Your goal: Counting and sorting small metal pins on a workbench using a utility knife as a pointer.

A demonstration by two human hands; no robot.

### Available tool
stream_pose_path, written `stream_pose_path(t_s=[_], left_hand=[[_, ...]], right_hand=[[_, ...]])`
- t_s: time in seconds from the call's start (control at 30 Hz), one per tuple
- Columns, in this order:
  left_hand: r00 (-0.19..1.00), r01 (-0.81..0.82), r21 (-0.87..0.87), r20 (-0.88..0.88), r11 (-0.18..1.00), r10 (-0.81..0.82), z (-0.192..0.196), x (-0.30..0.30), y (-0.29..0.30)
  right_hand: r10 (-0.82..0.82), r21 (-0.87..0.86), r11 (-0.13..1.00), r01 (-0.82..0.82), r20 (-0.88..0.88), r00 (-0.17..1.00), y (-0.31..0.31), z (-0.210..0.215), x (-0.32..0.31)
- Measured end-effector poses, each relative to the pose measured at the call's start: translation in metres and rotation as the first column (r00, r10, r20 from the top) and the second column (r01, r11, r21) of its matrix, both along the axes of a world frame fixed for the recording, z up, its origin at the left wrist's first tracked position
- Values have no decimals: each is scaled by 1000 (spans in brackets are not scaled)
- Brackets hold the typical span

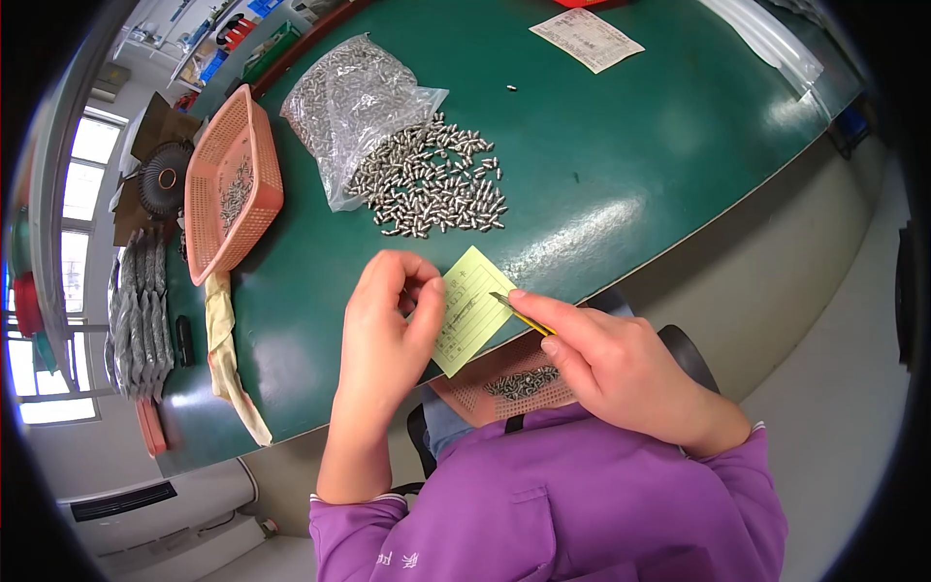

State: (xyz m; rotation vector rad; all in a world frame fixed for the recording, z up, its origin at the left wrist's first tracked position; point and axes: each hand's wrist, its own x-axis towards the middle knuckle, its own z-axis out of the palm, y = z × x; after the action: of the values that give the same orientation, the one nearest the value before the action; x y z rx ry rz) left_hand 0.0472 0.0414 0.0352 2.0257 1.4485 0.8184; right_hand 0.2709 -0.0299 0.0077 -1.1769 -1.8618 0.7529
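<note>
A yellow-green paper slip (475,335) with ruled lines and writing lies near the front edge of the green table, in front of me. My right hand (621,367) grips a yellow utility knife (529,321), its blade over the right part of the slip and its forefinger stretched along it. At the slip's left edge is my left hand (390,312), fingers curled in toward the thumb; whatever they may pinch is hidden. Beyond both hands, a heap of small silvery metal parts (436,184) spills from a clear plastic bag (339,107).
On the left stand a pink plastic basket (267,184) with some parts and a cream cloth strip (221,335). Another basket (475,398) holding parts is below the table edge, by my lap. A printed paper (587,39) lies far right. Packed grey bags (141,315) line the left end.
</note>
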Motion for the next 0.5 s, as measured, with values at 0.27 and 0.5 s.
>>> stream_pose_path(t_s=[0.27,0.5], left_hand=[[988,80,15,130,997,-81,-11,-2,-24],[988,47,245,-152,969,-9,-26,-7,-27]], right_hand=[[13,-49,999,-12,20,1000,2,0,-6],[26,-50,999,-22,72,997,-2,-1,-13]])
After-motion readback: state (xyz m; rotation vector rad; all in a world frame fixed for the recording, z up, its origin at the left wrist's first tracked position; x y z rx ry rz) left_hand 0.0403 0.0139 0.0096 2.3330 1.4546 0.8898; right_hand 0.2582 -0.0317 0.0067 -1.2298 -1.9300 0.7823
